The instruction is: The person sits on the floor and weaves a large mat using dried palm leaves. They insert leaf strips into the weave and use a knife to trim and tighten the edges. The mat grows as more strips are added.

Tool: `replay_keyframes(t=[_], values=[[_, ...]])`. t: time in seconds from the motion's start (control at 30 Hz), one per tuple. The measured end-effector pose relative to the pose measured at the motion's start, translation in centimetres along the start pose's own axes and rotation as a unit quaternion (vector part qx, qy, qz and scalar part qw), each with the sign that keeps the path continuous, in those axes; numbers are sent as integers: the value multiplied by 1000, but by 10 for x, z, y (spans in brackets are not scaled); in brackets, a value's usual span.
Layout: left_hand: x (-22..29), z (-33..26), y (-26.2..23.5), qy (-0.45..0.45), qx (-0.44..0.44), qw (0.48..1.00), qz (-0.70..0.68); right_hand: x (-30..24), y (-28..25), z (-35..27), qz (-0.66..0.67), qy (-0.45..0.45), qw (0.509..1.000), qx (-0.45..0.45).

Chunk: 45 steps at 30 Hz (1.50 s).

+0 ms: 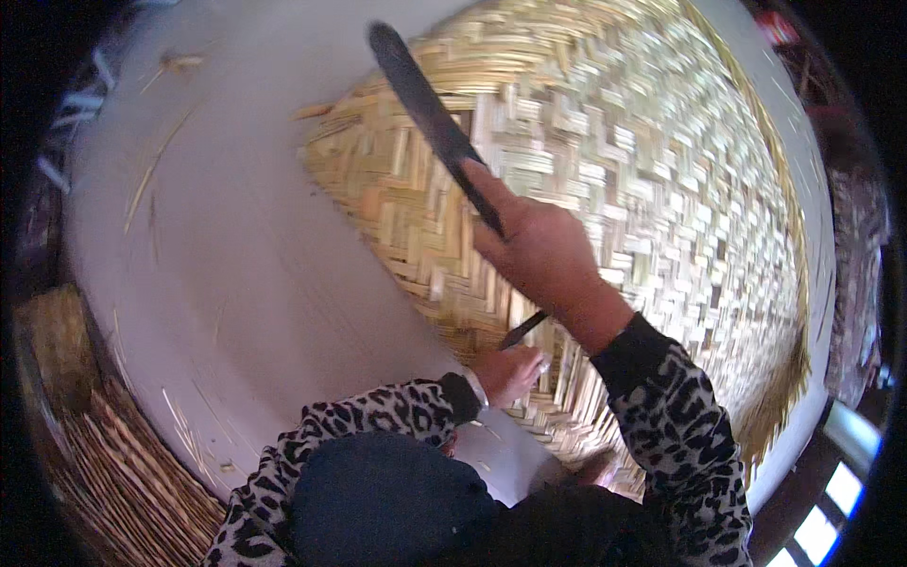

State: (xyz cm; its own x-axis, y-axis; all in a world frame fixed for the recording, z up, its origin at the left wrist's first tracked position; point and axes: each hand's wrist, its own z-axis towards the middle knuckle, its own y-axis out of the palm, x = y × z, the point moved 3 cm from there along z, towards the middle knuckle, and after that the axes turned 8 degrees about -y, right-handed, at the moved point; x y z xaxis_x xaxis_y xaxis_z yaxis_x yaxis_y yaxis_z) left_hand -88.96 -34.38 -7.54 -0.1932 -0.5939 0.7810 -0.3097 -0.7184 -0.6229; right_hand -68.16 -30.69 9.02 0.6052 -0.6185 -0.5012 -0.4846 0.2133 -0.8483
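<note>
Woven bamboo strips form the large mat that covers most of the right and upper part of the view, and it lies on a pale grey floor. The right hand is raised above the mat, with the forearm coming up from the lower right in a leopard-print sleeve. Its fingers are clenched around the handle of a long dark knife, and the blade points up and to the left, over the near edge of the mat; a short end of the handle shows below the wrist. The blade looks blurred. The left hand is lower, close to the body, and it rests on the near edge of the mat with the fingers bent down onto the strips; whether it pinches a strip or only presses on it, I cannot tell. Its forearm comes from the lower left in the same kind of sleeve. Loose thin bamboo slivers lie on the floor to the left, well apart from both hands, and a heap of split strips is at the lower left rim.
</note>
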Motion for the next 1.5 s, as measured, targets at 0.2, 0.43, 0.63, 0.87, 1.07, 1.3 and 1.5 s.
replay_keyframes(t=[0.2,0.43,0.63,0.87,1.07,1.3,1.5], values=[[0,6,-25,-113,-22,988,-106,37,8,-50,-31,68,979,-189],[18,15,-45,-133,42,987,-78,94,-116,-138,-53,63,995,62],[6,24,-48,-252,-88,927,-264,84,-110,-278,37,202,979,1],[47,104,-96,-7,15,996,-86,67,-56,-423,-79,244,954,-158],[89,193,-86,171,-295,908,245,62,-23,-453,-110,156,971,-144],[113,205,-77,140,-393,828,374,90,0,-419,-124,160,968,-149],[75,207,-44,135,-389,815,408,115,15,-397,-90,167,972,-140]])
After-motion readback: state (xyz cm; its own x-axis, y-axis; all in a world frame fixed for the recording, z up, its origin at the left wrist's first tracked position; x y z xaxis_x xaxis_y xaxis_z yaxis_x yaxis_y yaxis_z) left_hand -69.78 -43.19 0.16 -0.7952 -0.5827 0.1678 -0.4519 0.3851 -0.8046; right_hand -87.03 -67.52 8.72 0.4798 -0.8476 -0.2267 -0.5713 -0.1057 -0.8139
